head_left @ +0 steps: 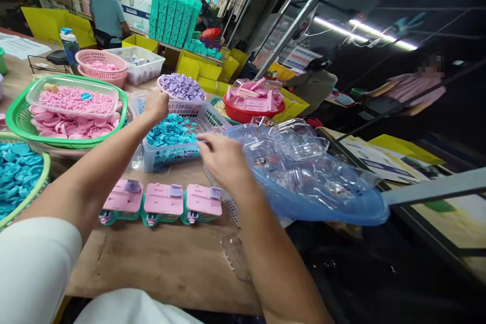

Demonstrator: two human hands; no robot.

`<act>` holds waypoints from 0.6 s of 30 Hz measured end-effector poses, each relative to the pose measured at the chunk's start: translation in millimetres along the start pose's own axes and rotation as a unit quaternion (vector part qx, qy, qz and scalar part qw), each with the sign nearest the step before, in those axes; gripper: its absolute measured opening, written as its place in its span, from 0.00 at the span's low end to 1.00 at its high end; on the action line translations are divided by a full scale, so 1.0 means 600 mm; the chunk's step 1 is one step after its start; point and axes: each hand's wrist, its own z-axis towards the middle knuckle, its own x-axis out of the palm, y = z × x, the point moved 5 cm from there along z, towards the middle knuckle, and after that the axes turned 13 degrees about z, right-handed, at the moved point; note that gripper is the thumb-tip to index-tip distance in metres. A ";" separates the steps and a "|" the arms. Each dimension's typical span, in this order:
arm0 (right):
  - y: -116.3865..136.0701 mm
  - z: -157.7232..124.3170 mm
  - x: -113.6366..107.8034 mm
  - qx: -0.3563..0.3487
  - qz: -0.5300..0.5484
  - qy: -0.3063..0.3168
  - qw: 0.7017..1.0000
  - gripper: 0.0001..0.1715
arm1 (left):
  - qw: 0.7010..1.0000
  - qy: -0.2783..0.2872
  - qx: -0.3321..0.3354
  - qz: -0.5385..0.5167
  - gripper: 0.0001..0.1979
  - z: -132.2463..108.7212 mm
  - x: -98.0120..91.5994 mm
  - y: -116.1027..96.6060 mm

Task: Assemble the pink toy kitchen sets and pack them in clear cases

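My left hand (pixel 156 106) is closed, its fingers curled down over the far left part of a clear plastic basket (pixel 163 154) of blue plastic pieces (pixel 170 130). Just beyond it sits a bowl of purple pieces (pixel 183 86). My right hand (pixel 224 157) is at the basket's right side, with thumb and fingers drawn together beside the blue pieces. Whatever either hand may hold is hidden or too small to make out. Below the hands, three pink-topped toy boxes (pixel 163 198) with teal bases stand in a row on the wooden table (pixel 159 263).
To the right, a large blue basket (pixel 322 207) holds clear plastic shells. A red bowl (pixel 252 113) of pink parts is behind it. On the left are a green basket (pixel 68 142) of pink pieces and a tub of blue pieces (pixel 21 174). Other people sit farther back.
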 end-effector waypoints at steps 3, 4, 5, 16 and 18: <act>-0.033 0.169 0.115 0.061 -0.097 0.083 0.990 0.21 | 0.999 0.013 0.029 0.043 0.21 0.012 0.011 0.017; -0.052 0.211 0.142 0.078 -0.100 0.096 0.987 0.23 | 0.997 0.024 0.043 0.053 0.20 0.013 0.017 0.017; -0.074 0.245 0.164 0.097 -0.100 0.111 0.984 0.24 | 0.996 0.036 0.054 0.060 0.20 0.014 0.024 0.016; -0.253 0.335 0.206 0.294 0.048 -0.009 0.955 0.31 | 0.983 0.124 0.101 0.091 0.15 0.051 0.137 -0.025; -0.261 0.344 0.203 0.262 0.129 -0.043 0.955 0.28 | 0.985 0.127 0.089 0.081 0.14 0.053 0.146 -0.027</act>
